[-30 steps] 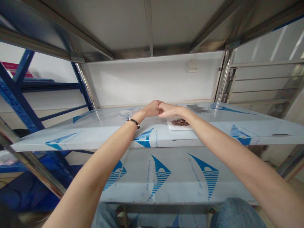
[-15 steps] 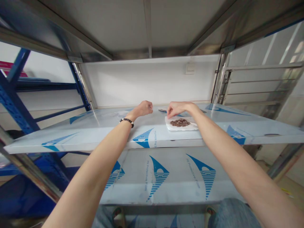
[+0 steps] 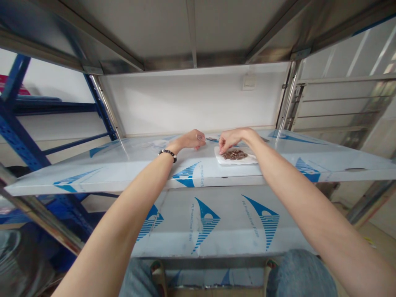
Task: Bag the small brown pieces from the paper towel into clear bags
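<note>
My left hand (image 3: 192,140) rests on the film-covered metal shelf (image 3: 123,165), fingers curled round something small that I cannot make out. A dark bead bracelet (image 3: 167,153) circles that wrist. My right hand (image 3: 231,139) reaches down with pinched fingers onto a heap of small brown pieces (image 3: 235,155). The heap lies on a white pad (image 3: 223,160) near the shelf's middle. A thin dark object (image 3: 212,139) lies on the shelf between and behind the two hands.
A second film-covered shelf (image 3: 216,222) sits lower and nearer. Steel uprights (image 3: 286,99) frame the rack, and a metal shelf underside (image 3: 192,29) hangs overhead. Blue racking (image 3: 18,132) stands at the left. A wall socket (image 3: 249,83) is behind. My knees (image 3: 297,272) show below.
My hands, joined together a second ago, have parted. The right hand dropped to the brown pieces on the pad; the left stayed curled beside it.
</note>
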The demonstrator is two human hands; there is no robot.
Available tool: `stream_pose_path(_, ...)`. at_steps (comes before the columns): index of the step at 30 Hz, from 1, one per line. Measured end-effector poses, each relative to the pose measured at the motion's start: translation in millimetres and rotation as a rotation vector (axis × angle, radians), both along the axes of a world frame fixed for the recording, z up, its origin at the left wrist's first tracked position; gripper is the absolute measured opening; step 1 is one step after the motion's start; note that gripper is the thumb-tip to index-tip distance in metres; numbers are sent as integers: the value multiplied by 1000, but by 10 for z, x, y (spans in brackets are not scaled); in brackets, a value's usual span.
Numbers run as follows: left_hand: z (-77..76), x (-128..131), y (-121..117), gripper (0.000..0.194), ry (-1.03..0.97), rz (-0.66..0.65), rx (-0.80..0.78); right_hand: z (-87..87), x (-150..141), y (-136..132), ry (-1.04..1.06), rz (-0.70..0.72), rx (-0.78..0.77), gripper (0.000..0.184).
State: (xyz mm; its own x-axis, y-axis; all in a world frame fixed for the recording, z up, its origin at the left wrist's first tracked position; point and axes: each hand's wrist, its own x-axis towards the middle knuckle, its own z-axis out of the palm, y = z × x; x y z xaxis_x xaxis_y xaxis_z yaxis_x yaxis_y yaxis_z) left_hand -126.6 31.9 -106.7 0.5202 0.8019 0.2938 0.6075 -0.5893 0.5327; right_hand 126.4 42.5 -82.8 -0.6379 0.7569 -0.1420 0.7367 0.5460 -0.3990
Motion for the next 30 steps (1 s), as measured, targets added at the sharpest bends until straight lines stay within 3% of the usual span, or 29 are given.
stream_pose_path(8,4,29,-8,9,-8,-55,-14,25,-79,-102,-55,-65,15,40)
stream_pose_path(16,23,39,-36,10,7,-38,-17,116,-63,-206,-167,-32,39,55)
stream_pose_path(30,108,96,-194,12,21,10,-10,54,-131,-190,-59,-16,39,38)
